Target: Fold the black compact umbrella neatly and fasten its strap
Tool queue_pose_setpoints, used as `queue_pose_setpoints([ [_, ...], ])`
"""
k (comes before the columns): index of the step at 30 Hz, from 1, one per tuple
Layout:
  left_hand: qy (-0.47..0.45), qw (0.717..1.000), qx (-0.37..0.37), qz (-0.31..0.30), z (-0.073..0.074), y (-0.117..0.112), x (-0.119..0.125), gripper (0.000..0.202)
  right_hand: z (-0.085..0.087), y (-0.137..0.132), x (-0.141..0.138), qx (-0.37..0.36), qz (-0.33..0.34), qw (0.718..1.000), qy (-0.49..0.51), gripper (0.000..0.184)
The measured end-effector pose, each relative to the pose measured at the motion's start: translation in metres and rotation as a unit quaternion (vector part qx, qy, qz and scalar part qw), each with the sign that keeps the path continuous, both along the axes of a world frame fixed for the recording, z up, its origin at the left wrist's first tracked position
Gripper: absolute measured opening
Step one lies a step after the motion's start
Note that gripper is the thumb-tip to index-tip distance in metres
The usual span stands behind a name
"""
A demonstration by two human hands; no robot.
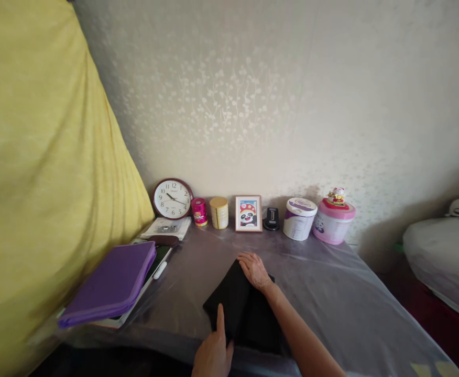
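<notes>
A black folded cloth (239,309) lies on the plastic-covered table (331,293) in front of me. My right hand (255,269) rests flat on the cloth's far end, fingers stretched out. My left hand (214,351) is at the near edge, its index finger pointing forward and pressing on the cloth while the other fingers curl under.
Along the wall stand a round clock (172,198), a pink tin (199,211), a yellow tin (219,212), a framed panda picture (248,213), a white tub (299,218) and a pink tub (334,220). A purple case (113,283) lies left. Yellow curtain (36,173) hangs left; bedding (441,251) right.
</notes>
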State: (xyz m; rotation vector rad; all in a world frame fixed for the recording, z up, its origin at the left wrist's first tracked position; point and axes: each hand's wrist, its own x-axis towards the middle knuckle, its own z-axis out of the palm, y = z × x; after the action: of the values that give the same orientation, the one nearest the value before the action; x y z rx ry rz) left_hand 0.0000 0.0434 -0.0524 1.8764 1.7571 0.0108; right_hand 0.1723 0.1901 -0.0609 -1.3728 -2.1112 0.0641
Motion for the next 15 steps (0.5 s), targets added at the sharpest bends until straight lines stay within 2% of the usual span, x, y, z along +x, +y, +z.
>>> queue_pose_setpoints([
  [3,-0.003,1.0,-0.001,-0.001,-0.002,-0.001,0.0,0.07,0.002,0.01,0.01,-0.047,-0.057,0.997,0.024,0.026],
  [6,0.003,1.0,0.0,0.005,-0.002,-0.002,0.0,0.068,0.002,0.009,0.029,-0.057,-0.122,0.99,0.05,0.027],
  [11,0.0,1.0,0.017,0.001,0.001,-0.004,-0.001,0.066,-0.011,-0.022,0.07,-0.078,-0.245,0.962,0.091,0.031],
  [15,0.001,1.0,0.031,0.003,0.0,-0.005,-0.001,0.066,-0.024,-0.053,0.084,-0.128,-0.283,0.938,0.152,0.029],
])
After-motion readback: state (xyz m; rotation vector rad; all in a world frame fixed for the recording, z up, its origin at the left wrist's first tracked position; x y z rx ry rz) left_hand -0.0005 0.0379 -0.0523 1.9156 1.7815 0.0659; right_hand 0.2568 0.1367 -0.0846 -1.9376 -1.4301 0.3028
